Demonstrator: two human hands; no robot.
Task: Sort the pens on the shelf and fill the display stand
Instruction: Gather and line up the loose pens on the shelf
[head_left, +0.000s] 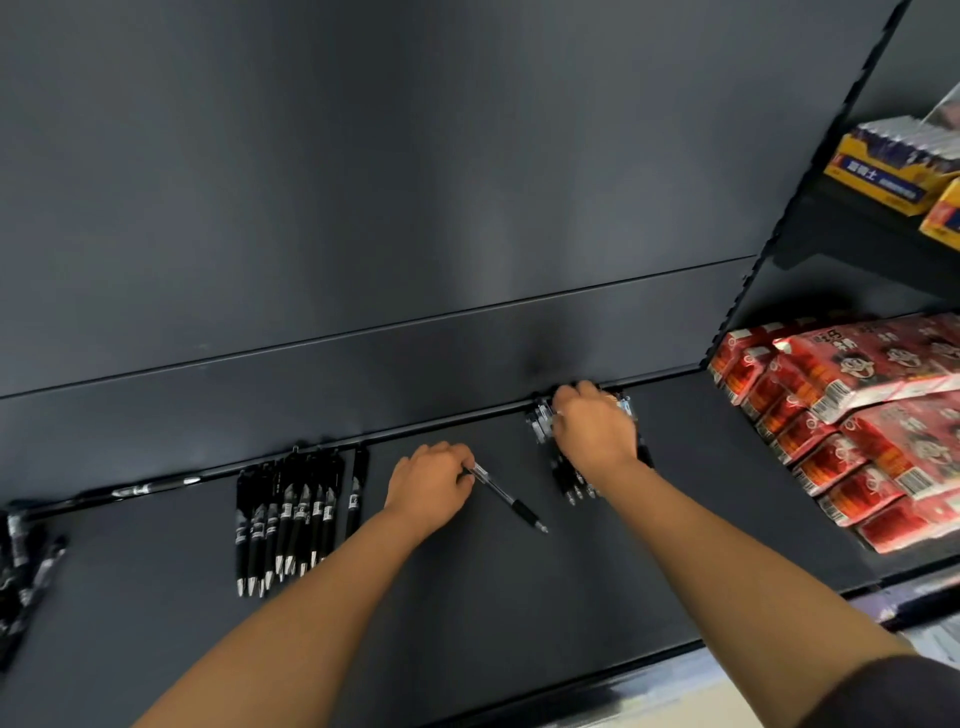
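Dark shelf (467, 597), dark back panel behind. Left hand (428, 486): fingers curled round the top end of a single pen (506, 499), tip pointing front-right. Right hand (595, 428): fingers closed over a bunch of pens (574, 486) at the shelf's back edge. Row of black pens (285, 519) lies left of the left hand, more pens (21, 571) at far left. Red packets (857, 415) on the neighbouring shelf, right.

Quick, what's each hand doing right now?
Left hand: pinches a single pen.
Right hand: fingers curled round a bunch of pens.
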